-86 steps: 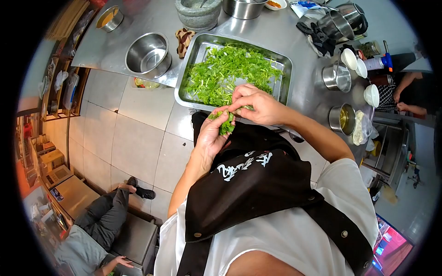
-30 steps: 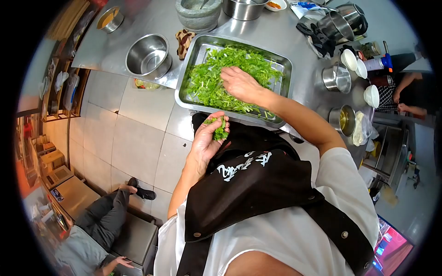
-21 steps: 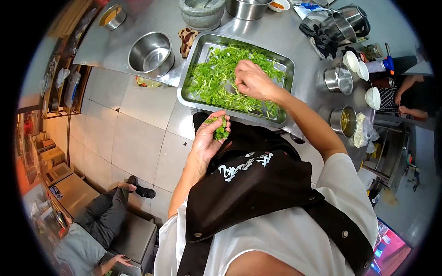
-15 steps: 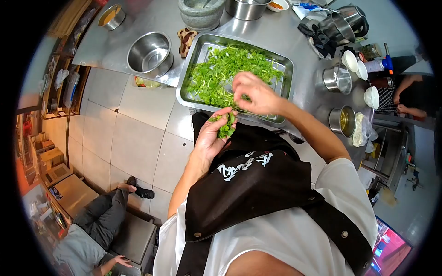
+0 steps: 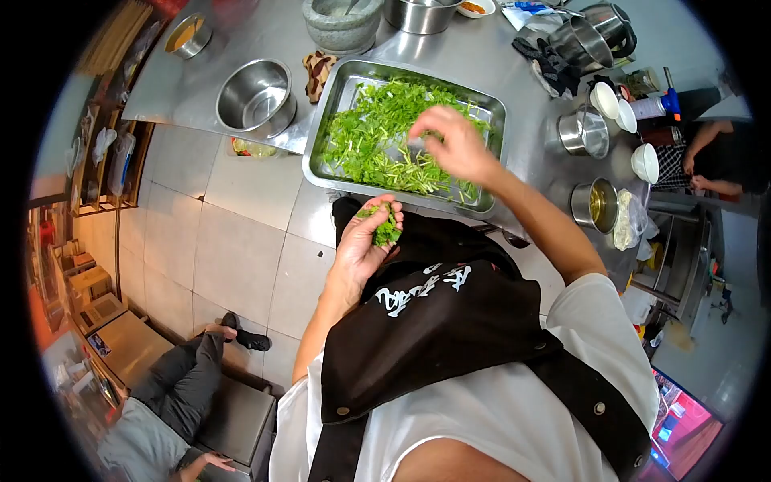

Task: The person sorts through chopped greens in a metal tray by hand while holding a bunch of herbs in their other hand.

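Observation:
My left hand (image 5: 364, 243) is closed around a small bunch of cilantro (image 5: 387, 233), just off the near edge of a rectangular metal tray (image 5: 310, 165). Green leaves stick out between the thumb and fingers. Chopped leaves and pale stems of cilantro (image 5: 365, 120) lie spread over much of the tray. Over the tray's right half hovers my right hand (image 5: 456, 146), fingers curved and blurred by motion. Whether anything is between those fingertips I cannot make out.
A steel bowl (image 5: 255, 98) stands left of the tray, with a stone mortar (image 5: 341, 28) behind. Pots (image 5: 584, 132), white bowls (image 5: 645, 163) and a pot of yellowish liquid (image 5: 596, 206) line the right side. One person (image 5: 173, 394) sits lower left; another person (image 5: 715, 157) is at far right.
My right hand has lifted away from the left one, up and to the right over the tray. More stems show on the tray's near side. My left hand still grips its bunch, slightly lower.

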Motion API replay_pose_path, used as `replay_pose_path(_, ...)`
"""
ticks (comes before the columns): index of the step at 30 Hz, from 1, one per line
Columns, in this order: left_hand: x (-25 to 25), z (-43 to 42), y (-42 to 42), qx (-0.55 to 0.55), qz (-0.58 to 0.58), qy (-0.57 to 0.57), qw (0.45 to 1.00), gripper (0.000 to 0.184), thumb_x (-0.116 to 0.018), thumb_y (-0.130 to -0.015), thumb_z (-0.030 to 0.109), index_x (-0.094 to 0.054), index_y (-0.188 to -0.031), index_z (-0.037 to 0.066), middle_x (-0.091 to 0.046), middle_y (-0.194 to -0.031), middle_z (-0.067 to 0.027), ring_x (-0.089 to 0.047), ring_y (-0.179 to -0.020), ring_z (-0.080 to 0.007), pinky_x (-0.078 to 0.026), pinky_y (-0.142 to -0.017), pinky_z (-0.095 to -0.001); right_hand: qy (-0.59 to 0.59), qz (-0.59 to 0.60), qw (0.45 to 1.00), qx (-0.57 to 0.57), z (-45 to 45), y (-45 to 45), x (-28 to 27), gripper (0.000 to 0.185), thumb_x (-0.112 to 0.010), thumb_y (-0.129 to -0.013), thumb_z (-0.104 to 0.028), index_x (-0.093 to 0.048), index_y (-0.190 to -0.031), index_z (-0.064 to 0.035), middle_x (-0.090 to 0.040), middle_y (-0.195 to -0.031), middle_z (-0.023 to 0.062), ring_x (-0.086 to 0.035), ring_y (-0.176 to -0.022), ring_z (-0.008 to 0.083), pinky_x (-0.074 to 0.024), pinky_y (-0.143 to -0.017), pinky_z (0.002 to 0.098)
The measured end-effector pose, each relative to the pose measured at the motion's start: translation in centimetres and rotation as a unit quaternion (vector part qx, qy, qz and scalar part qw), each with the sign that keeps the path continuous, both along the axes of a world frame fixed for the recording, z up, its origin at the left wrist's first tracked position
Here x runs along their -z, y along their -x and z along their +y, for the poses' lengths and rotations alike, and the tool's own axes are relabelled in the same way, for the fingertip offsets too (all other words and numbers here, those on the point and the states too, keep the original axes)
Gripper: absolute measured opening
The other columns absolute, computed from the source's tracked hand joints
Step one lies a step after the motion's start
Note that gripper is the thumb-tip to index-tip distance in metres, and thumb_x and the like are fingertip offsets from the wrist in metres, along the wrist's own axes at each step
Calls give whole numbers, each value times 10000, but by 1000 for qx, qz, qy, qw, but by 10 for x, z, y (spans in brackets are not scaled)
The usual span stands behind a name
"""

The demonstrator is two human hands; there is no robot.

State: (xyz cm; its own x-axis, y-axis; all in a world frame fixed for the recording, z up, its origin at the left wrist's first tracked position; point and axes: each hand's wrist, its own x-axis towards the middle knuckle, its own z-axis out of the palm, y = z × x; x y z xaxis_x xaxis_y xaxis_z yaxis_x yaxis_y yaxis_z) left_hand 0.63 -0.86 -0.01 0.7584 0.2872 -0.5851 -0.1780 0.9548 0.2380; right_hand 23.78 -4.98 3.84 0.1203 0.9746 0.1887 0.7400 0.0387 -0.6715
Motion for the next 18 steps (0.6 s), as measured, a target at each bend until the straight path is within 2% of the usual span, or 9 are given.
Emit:
replay_pose_path(2,5,2,6,-5,7,2,1000,220,-581,-852,42,-556,-1070,27,-612,-947,-95,-585,-819,-192,-510,-732,-294,16,-81,995,49,10,-14,8,237,-532,-685,-22,-620,-889,-107,-561,-995,58,-492,-1039,256,-389,-875,402)
replay_pose_path(5,6,2,12,-15,25,7,1000,242,-592,-843,46,-554,-1082,32,-610,-950,-95,-579,-815,-194,-506,-731,-296,-5,-119,987,-106,27,7,15,331,-532,-681,26,-621,-972,-105,-587,-1044,61,-518,-1046,257,-401,-916,402)
replay_pose_path(6,6,2,13,-15,23,8,1000,244,-592,-841,43,-554,-1082,31,-610,-952,-95,-579,-816,-194,-505,-731,-297,-9,-156,979,-134,29,20,18,373,-539,-670,14,-627,-1010,-114,-577,-1092,63,-481,-1121,240,-379,-950,389)
replay_pose_path(9,3,3,14,-19,19,11,1000,252,-590,-835,32,-552,-1084,30,-607,-954,-96,-577,-823,-194,-505,-735,-300,1,-214,948,-236,35,33,23,409,-549,-684,-24,-631,-1070,-133,-559,-1134,62,-417,-1202,215,-330,-991,376)
replay_pose_path(10,1,3,16,-22,20,14,999,254,-589,-833,27,-551,-1085,29,-606,-954,-96,-577,-826,-194,-505,-736,-301,-45,-246,939,-236,36,28,31,339,-570,-677,-49,-646,-1001,-114,-572,-1083,61,-451,-1152,212,-354,-956,368)
replay_pose_path(13,1,4,25,-41,29,15,999,261,-595,-827,24,-548,-1084,24,-604,-948,-99,-575,-835,-200,-505,-740,-303,143,-384,904,-123,31,-2,17,254,-576,-684,-63,-652,-922,-100,-580,-1025,48,-483,-1088,209,-371,-917,366)
replay_pose_path(16,14,4,33,-60,19,32,998,264,-600,-828,31,-540,-1085,14,-598,-952,-108,-568,-836,-209,-505,-744,-303,13,-322,947,-8,16,-24,21,247,-585,-680,-60,-635,-919,-93,-581,-980,34,-500,-1031,208,-377,-884,365)
replay_pose_path(18,15,4,32,-54,19,37,998,266,-599,-830,35,-536,-1088,14,-596,-950,-108,-568,-835,-208,-504,-742,-301,25,-293,952,-82,16,-17,23,300,-587,-678,-46,-626,-973,-91,-582,-1008,43,-492,-1064,211,-369,-912,367)
